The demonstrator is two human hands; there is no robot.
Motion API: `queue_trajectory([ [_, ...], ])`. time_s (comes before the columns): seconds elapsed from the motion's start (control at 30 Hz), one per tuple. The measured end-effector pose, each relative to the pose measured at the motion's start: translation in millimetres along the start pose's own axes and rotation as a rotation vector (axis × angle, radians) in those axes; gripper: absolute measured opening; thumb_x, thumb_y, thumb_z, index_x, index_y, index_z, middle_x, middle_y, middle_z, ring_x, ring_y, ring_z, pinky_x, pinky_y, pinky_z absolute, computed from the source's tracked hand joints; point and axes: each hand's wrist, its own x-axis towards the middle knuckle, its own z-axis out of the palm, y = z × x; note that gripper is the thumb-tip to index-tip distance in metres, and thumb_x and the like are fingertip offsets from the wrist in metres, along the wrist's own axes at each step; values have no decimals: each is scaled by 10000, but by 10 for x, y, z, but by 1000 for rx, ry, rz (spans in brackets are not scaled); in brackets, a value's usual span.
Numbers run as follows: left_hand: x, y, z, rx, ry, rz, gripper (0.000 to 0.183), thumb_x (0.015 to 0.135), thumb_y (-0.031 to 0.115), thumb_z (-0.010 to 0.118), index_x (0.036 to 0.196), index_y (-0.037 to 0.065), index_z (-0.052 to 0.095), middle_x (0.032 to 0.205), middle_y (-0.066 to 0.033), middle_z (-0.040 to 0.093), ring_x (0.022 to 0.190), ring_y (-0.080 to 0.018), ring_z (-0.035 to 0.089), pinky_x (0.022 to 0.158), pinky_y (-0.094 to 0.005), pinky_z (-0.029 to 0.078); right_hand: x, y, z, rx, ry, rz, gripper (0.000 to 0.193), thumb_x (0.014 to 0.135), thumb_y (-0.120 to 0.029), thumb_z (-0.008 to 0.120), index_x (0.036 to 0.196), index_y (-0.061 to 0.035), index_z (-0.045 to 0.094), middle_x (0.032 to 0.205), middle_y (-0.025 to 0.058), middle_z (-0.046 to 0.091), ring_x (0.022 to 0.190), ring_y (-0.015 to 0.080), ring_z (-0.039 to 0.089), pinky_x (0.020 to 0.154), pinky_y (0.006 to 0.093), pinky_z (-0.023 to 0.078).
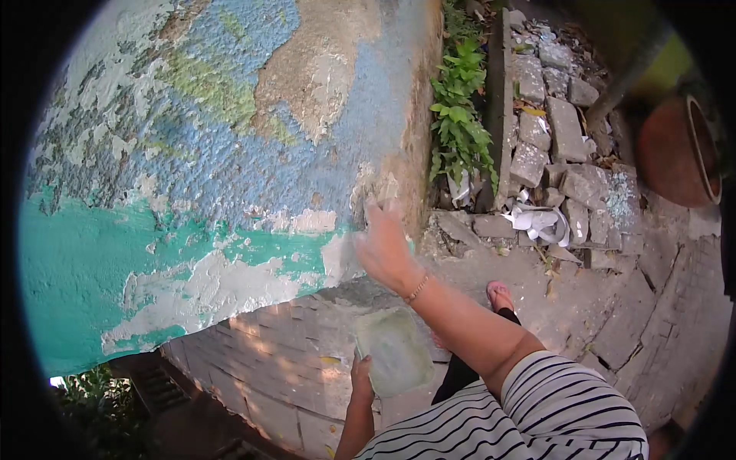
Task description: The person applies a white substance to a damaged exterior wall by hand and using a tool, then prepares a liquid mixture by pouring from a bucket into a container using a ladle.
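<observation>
A pale green, shallow rectangular tray [393, 351] with whitish smears inside hangs low in front of me. My left hand [362, 376] grips its left edge, thumb over the rim. My right hand [383, 247] is up against the wall's right-hand edge, blurred by motion, its fingers drawn together. What it holds, if anything, is hidden. The wall [92, 261] has a teal painted band below and rough, peeling blue paint above. Whitish-grey filler patches [215, 287] spread over the teal band, and one lies just left of my right hand.
Beyond the wall's edge grows a leafy green plant [460, 115] beside a narrow concrete strip. Broken bricks [566, 130] and crumpled white scraps [540, 222] lie at the right. A large terracotta pot [671, 153] stands far right. Paving [268, 368] runs below, near my sandalled foot [500, 295].
</observation>
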Motion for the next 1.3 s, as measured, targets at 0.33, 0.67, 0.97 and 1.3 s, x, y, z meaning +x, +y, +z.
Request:
queue_trajectory([
  [0.33, 134, 101, 151, -37, -45, -22, 597, 843, 297, 537, 1351, 23, 385, 1183, -106, 526, 1055, -211, 525, 900, -331, 432, 136, 10, -181, 71, 76, -20, 547, 750, -90, 519, 1261, 85, 436, 1124, 283, 469, 1117, 431, 439, 1000, 447, 336],
  [0.67, -29, 730, 555, 153, -104, 129, 617, 865, 301, 534, 1373, -3, 357, 1217, -114, 514, 1091, -199, 502, 932, -315, 401, -634, 271, -1221, -112, -651, -148, 418, 741, -93, 502, 1136, 33, 560, 976, 242, 586, 935, 398, 568, 869, 432, 442],
  [0.97, -88, 676, 938, 256, -118, 306, 746, 841, 261, 547, 1422, -66, 212, 1362, -162, 401, 1244, -235, 399, 1046, -337, 303, -1301, 371, -159, -508, -590, -173, 175, 742, -78, 585, 829, 69, 624, 915, 240, 563, 783, 312, 649, 652, 391, 533],
  [1.3, -48, 1003, 725, 138, -153, 349, 789, 797, 309, 572, 1425, -37, 244, 1303, -145, 448, 1162, -227, 459, 993, -337, 361, -1572, 394, 20, -427, -973, -441, 166, 749, -115, 576, 817, 28, 626, 877, 175, 611, 677, 298, 659, 610, 388, 527],
])
